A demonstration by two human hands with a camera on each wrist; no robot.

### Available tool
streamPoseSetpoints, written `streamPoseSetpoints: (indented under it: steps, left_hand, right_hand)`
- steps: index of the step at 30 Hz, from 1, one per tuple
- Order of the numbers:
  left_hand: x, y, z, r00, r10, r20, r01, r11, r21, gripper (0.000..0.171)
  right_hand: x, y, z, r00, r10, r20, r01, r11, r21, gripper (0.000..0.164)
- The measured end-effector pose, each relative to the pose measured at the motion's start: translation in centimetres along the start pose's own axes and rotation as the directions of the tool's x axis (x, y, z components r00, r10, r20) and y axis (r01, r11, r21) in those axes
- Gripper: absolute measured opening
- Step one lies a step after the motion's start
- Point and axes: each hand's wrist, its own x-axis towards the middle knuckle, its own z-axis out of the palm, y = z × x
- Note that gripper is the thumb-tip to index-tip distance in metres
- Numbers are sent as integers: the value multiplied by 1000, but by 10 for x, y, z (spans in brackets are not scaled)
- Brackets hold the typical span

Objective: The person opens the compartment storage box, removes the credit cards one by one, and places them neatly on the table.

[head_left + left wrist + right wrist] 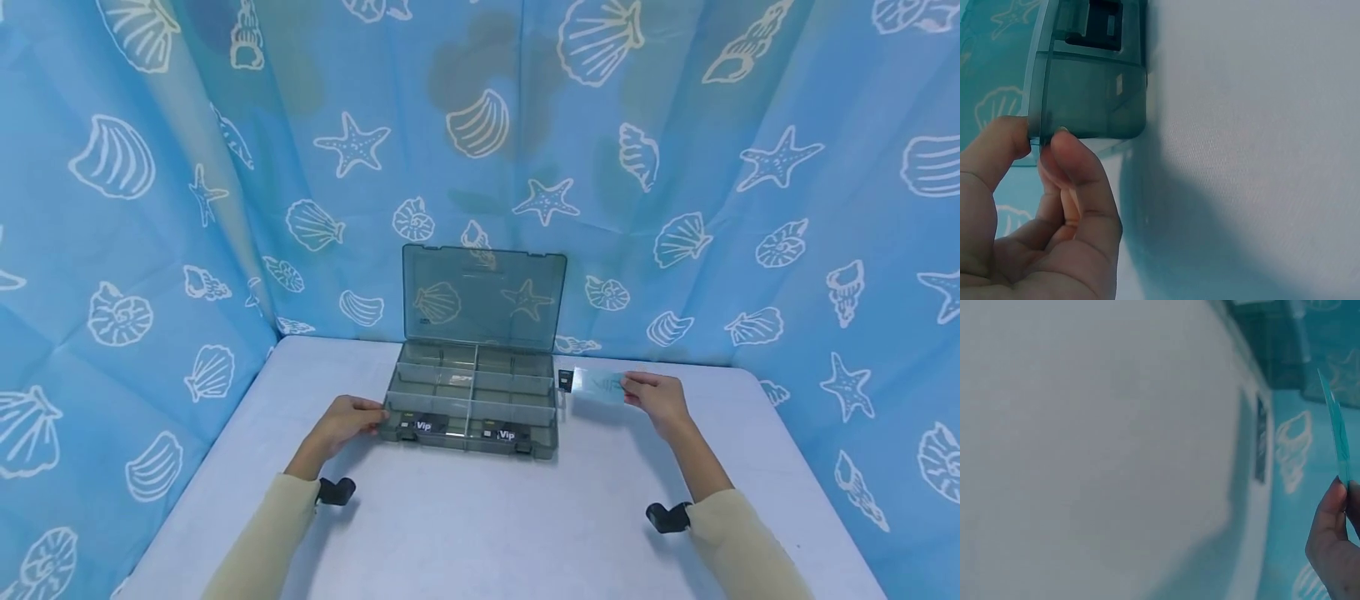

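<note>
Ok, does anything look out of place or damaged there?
A dark card lies on the table just right of the open box, partly hidden by the pale blue card in the right hand. It may be stray, since two other dark cards sit in the front compartments. Nothing looks broken.

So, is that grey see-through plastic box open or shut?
Open. The grey see-through plastic box has its lid standing up at the back, leaving the compartments uncovered.
</note>
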Motion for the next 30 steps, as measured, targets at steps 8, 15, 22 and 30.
streamPoseSetpoints:
  steps: [8,15,22,30]
  left_hand:
    - [-2,-2,-1,1000,1,-4,-1,1000,25,34]
    - [1,0,0,1000,-1,2,1,1000,-8,35]
    - [1,0,-2,1000,-3,19,4,999,-36,35]
    - [2,-1,-5,999,2,49,1,999,-48,37]
  right_hand:
    - [12,33,8,997,75,17,-72,989,-128,38]
    - [18,36,18,993,121,15,-115,972,-204,36]
    - [27,34,26,990,135,-45,-143,934,-327,38]
    - [27,33,31,983,163,-85,-183,897,-402,50]
